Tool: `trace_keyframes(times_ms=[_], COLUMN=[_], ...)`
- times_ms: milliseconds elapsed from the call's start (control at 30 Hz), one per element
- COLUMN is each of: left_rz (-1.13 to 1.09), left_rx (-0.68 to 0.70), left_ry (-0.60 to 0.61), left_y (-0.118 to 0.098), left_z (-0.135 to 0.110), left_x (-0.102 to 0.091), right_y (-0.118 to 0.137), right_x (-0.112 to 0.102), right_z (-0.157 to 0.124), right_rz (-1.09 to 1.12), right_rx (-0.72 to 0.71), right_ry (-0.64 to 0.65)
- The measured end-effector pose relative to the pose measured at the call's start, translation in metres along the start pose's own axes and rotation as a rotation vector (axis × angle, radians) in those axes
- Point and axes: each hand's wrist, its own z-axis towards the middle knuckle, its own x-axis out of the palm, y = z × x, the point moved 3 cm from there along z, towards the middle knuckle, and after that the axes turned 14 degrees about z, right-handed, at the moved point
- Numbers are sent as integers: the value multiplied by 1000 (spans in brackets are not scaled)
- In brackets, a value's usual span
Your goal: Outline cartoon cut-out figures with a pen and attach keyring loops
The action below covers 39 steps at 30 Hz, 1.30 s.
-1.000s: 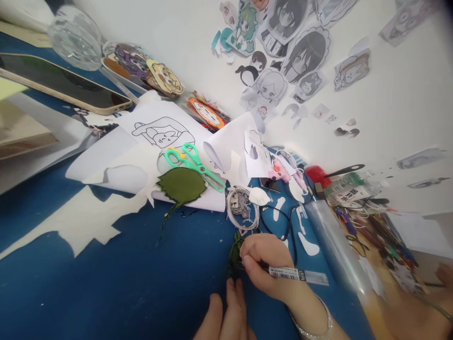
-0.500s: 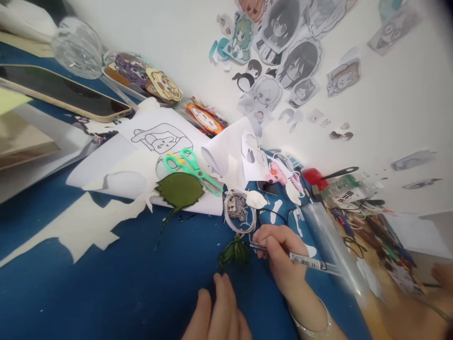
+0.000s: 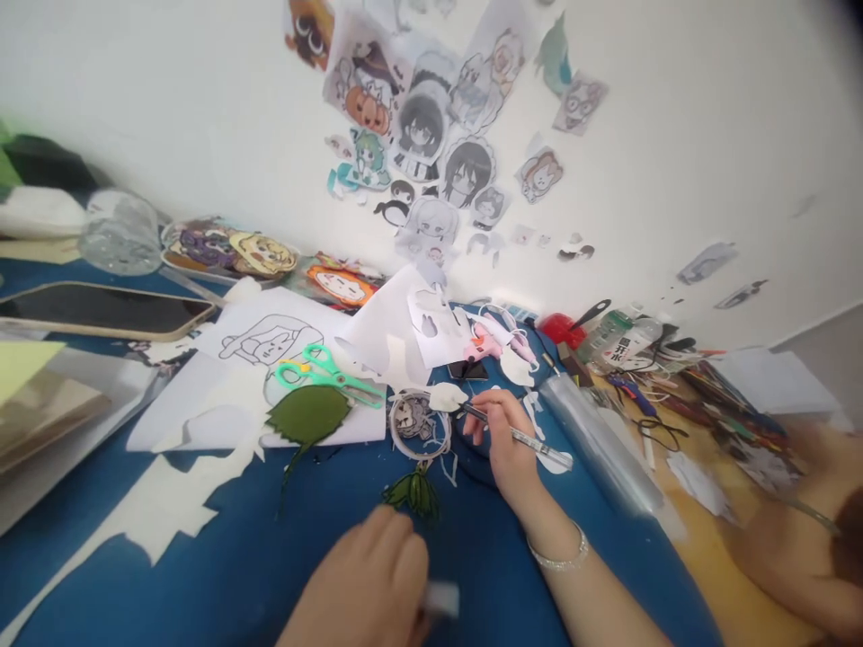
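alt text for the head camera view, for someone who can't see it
A right hand holds a pen over a blue table strewn with paper cutouts. The left hand rests just below a small green leaf piece. Green scissors lie on white paper, and cartoon stickers cover the wall behind.

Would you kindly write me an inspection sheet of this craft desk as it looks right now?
Surface: blue desk mat, strewn with white paper offcuts.
Job's things: small dark green felt leaf flat on the mat; silver pen.
Clutter: larger green felt leaf, mint-green scissors, line-drawing sheet, phone, pink glue gun.
Grip: right hand holds the pen; left hand near the small leaf, blurred.
Cables: thin dark cord.
Surroundings: white wall with cartoon cutouts.
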Motion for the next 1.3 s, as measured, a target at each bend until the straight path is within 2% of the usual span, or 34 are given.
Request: trace_keyframes(times_ms=[33, 100, 167, 267, 433, 533, 633, 733, 800, 900, 1067, 1167, 1300], left_rz=[-89, -280, -400, -421, -470, -487, -487, -483, -468, -425, -342, -217, -67], left_rx=[-88, -213, -273, -252, -283, -332, -359, -343, -336, -299, -61, -41, -112], left_ry=[35, 20, 41, 65, 58, 9, -49, -82, -64, 23, 267, 270, 250], left_y=[11, 31, 42, 42, 33, 39, 46, 46, 44, 42, 41, 38, 28], left_z=[6, 19, 29, 39, 38, 37, 39, 41, 42, 44, 37, 32, 30], left_x=[-1, -2, 1, 4, 3, -4, -15, -23, -26, -30, -44, -48, -35], right_y=[-1, -4, -5, -5, 2, 5, 3, 3, 5, 6, -2, -6, -3], right_x=[-1, -2, -2, -2, 3, 11, 21, 29, 32, 34, 30, 28, 27], right_z=[2, 4, 6, 5, 1, -1, -5, -10, -13, -15, -10, -9, -9], right_rz=[-13, -23, -15, 1, 15, 50, 112, 157, 178, 216, 252, 241, 223], right_rx=[12, 28, 25, 4, -20, -25, 12, 54, 79, 123, 198, 225, 217], right_ry=[-5, -6, -9, -34, -26, 58, 200, 314, 339, 319, 262, 232, 213])
